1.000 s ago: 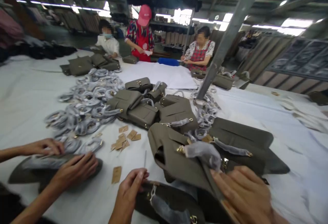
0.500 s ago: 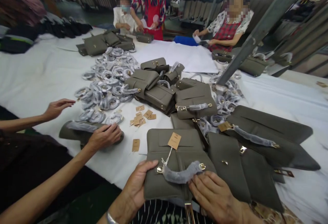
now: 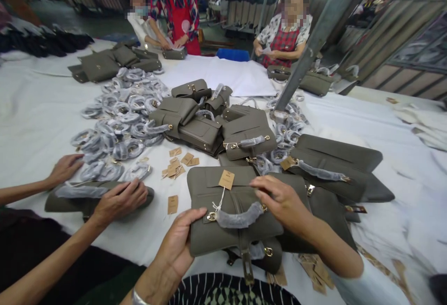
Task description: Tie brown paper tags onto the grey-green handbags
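Here the flat olive-grey leather handbag [image 3: 223, 230] lies between both hands, the left hand [image 3: 181, 242] pinching its nine-o'clock edge, the right hand [image 3: 279, 200] resting spread at two o'clock.

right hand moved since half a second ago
Yes: the right hand has gone from the bag's near edge up past its wrapped handle, toward the tag.
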A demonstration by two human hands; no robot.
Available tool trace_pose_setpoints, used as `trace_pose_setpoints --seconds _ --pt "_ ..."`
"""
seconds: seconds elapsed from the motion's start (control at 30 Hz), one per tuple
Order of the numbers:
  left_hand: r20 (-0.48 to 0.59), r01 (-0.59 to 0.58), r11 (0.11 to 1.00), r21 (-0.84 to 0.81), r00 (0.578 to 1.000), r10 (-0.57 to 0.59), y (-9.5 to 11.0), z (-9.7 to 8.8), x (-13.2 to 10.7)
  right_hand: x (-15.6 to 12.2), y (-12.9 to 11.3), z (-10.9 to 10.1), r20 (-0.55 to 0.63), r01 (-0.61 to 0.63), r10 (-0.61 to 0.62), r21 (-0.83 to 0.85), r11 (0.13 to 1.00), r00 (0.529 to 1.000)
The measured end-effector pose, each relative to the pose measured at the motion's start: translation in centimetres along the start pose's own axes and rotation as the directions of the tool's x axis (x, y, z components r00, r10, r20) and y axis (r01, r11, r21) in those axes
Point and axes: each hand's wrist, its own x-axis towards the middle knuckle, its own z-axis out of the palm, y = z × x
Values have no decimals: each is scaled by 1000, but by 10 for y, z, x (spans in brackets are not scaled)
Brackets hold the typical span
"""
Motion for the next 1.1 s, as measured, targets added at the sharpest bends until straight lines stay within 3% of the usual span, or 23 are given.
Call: trace_pose_setpoints --seconds 0.07,0.13,0.23,0.37,0.57,0.7,0.83,0.97,1.03,1.1 --pt "17 -24 999 45 1000 23 -2 3 -1 30 5 2 206 -38 45 -39 999 978" --pt "26 -23 998 58 999 22 -5 4 -1 51 5 9 409 37 11 -110 993 913" --pt "44 -7 1000 21 999 6 -8 6 0 64 1 25 546 175 -53 -173 969 836" --pt "52 -2 1000 -18 999 3 -8 15 3 64 2 37 514 253 -94 -248 935 852" --pt "72 29 999 -16 997 -28 -8 31 1 68 6 19 646 321 -186 -97 942 740" --pt "74 31 999 -20 997 -29 -8 32 0 69 5 13 635 389 -228 -125 913 739" --pt "55 12 1000 -9 998 -11 -10 33 1 69 2 14 649 507 -286 -179 843 705" --pt "111 -28 1000 7 993 27 -13 35 0 68 -4 19 642 676 -412 -232 699 647" --pt "173 -44 999 2 984 43 -14 35 -1 67 -3 22 619 699 -433 -278 659 655" --pt "206 -49 999 -6 977 49 -15 36 -3 64 1 25 571 663 -415 -336 669 708"
